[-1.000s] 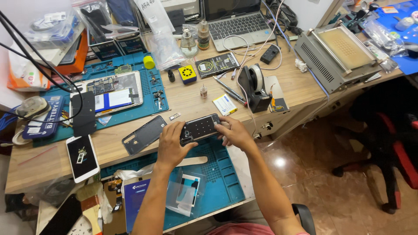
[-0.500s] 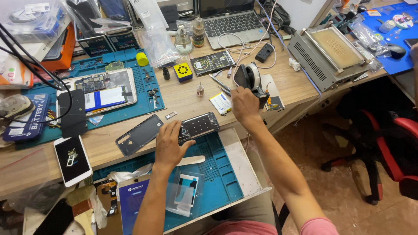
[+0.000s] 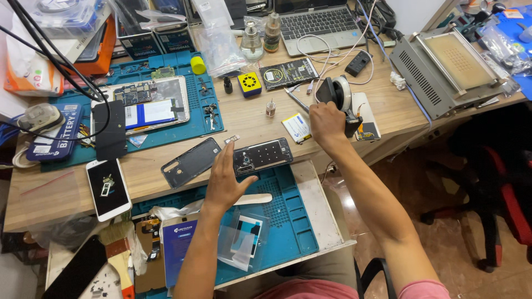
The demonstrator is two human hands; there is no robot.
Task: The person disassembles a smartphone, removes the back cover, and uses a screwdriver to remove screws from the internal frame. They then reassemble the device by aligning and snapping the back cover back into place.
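My left hand (image 3: 224, 180) rests with spread fingers on the left end of an opened black phone (image 3: 264, 155) lying at the desk's front edge. A dark phone back cover (image 3: 191, 162) lies just left of it. My right hand (image 3: 327, 123) reaches further back and closes on a black tape dispenser (image 3: 338, 97) with a white roll. A small white and blue battery pack (image 3: 300, 127) lies between the phone and the dispenser.
A blue work mat (image 3: 282, 221) on a pull-out tray holds a wooden stick (image 3: 252, 199) and clear packaging. A white phone (image 3: 108, 189), a tablet on a second blue mat (image 3: 145, 105), a laptop (image 3: 318, 22), bottles and a grey heating machine (image 3: 449, 69) crowd the desk.
My right hand left the opened phone and moved right and back to the tape dispenser. My left hand stayed on the phone.
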